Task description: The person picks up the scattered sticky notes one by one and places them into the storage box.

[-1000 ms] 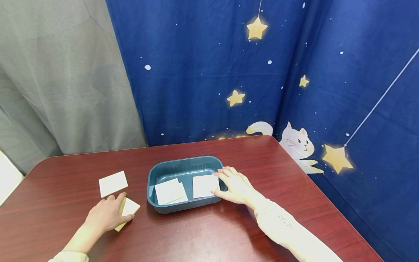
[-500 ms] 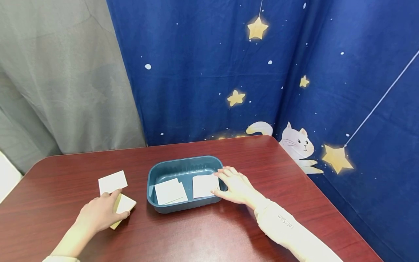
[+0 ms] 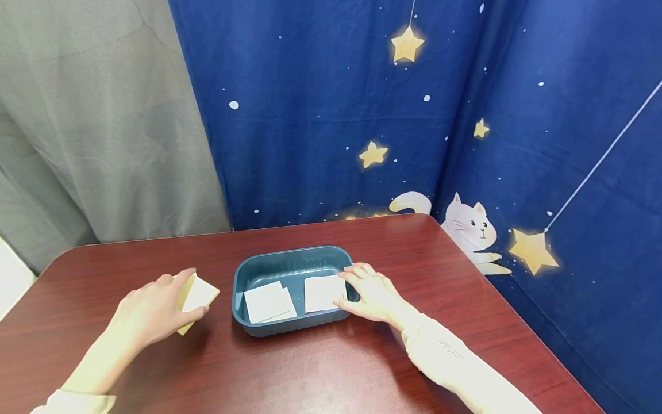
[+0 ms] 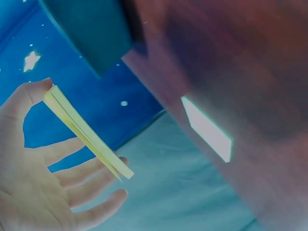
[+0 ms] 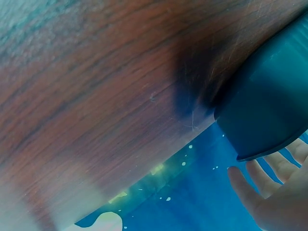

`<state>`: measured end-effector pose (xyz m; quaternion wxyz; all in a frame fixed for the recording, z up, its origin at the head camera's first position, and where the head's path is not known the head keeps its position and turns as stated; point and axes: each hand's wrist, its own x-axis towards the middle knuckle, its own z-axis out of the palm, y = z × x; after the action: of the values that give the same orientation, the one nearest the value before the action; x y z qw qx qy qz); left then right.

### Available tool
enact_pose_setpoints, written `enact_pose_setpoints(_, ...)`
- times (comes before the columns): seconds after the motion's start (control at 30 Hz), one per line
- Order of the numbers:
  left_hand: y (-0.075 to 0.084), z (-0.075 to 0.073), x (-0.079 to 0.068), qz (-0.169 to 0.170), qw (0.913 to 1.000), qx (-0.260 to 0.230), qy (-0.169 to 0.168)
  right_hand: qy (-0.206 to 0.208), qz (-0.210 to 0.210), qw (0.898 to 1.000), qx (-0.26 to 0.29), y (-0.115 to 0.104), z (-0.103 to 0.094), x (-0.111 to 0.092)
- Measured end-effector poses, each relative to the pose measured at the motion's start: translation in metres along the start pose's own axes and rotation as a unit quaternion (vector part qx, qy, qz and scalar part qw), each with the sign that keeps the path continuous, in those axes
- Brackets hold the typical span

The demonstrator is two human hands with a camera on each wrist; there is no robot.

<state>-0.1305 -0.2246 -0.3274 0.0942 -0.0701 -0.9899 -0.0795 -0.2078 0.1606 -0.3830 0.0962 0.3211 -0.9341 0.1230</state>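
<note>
My left hand pinches a thin sticky note pad between thumb and fingers, raised above the table. Its top is white and its side yellow; the left wrist view shows the pad edge-on, with the lower sheets parting slightly. Beyond it on the table lies a white card, mostly hidden by the hand in the head view. My right hand rests over the right end of a teal box, fingers spread and touching its rim. Inside are white squares at left and a white stack at right.
The reddish-brown wooden table has rounded far corners. Behind it hang a grey curtain and a blue curtain printed with stars and a cat. Both sleeves are pale.
My left hand has lifted the sticky note pad off the table and moved it away from me, now covering most of the white card. The right hand and box have stayed in place.
</note>
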Motion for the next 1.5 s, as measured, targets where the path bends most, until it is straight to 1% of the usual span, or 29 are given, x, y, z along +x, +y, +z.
enact_pose_setpoints(0.17, 0.011, -0.010, 0.010, 0.020, 0.9996, 0.005, 0.019, 0.002, -0.002, 1.000, 0.004, -0.001, -0.001, 0.000)
enact_pose_setpoints(0.3, 0.020, -0.015, 0.020, 0.041, 0.9985, 0.014, 0.032, 0.007, -0.008, 1.000, 0.002, -0.001, -0.002, 0.000)
enact_pose_setpoints(0.5, 0.035, -0.018, 0.032, 0.070, 0.9961, 0.022, 0.048, 0.005, -0.004, 1.000, 0.002, 0.000, -0.002, 0.000)
enact_pose_setpoints(0.67, 0.045, -0.019, 0.041, 0.090, 0.9940, 0.025, 0.057, 0.005, -0.004, 1.000, 0.007, -0.001, -0.003, 0.000)
enact_pose_setpoints(0.87, 0.052, -0.018, 0.051, 0.108, 0.9931, 0.025, 0.038, 0.005, -0.002, 1.000, 0.009, 0.000, -0.003, 0.000)
enact_pose_setpoints(1.03, 0.057, -0.013, 0.057, 0.120, 0.9918, 0.028, 0.034, 0.007, -0.005, 1.000, 0.007, 0.000, -0.002, -0.001)
enact_pose_setpoints(1.13, 0.061, -0.011, 0.060, 0.126, 0.9911, 0.032, 0.025, 0.008, -0.004, 1.000, 0.007, 0.000, -0.002, -0.001)
enact_pose_setpoints(1.33, 0.067, -0.006, 0.066, 0.134, 0.9904, 0.034, -0.004, 0.002, 0.000, 1.000, 0.009, 0.000, -0.001, -0.001)
enact_pose_setpoints(1.5, 0.070, 0.002, 0.070, 0.139, 0.9896, 0.037, -0.012, 0.000, 0.000, 1.000, 0.012, 0.000, -0.001, -0.001)
